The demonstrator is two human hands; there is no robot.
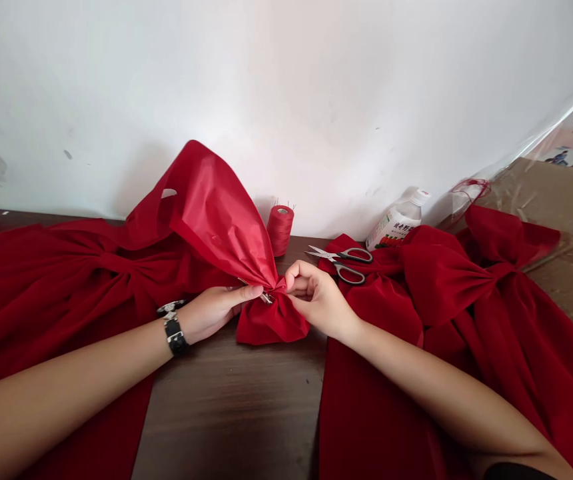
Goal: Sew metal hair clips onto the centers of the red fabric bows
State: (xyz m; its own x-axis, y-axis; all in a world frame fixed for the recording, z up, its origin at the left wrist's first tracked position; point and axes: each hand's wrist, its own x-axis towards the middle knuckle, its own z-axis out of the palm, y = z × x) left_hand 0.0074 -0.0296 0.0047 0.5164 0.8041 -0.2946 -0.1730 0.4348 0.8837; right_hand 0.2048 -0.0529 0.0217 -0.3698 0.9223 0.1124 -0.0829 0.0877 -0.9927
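Note:
A piece of red fabric (226,227) is gathered into a tight waist at the middle of the dark wooden table (231,407), fanning up toward the wall and down into a small ruffle. My left hand (214,310) pinches the gathered waist from the left, with something small and metallic showing at its fingertips. My right hand (316,297) pinches the same waist from the right, fingers curled. A black watch is on my left wrist.
Finished red bows lie at the left (41,293) and at the right (471,280). Grey-handled scissors (344,261), a red thread spool (280,229) and a white plastic bottle (396,225) stand near the white wall. Cardboard under clear film (566,220) lies at the far right.

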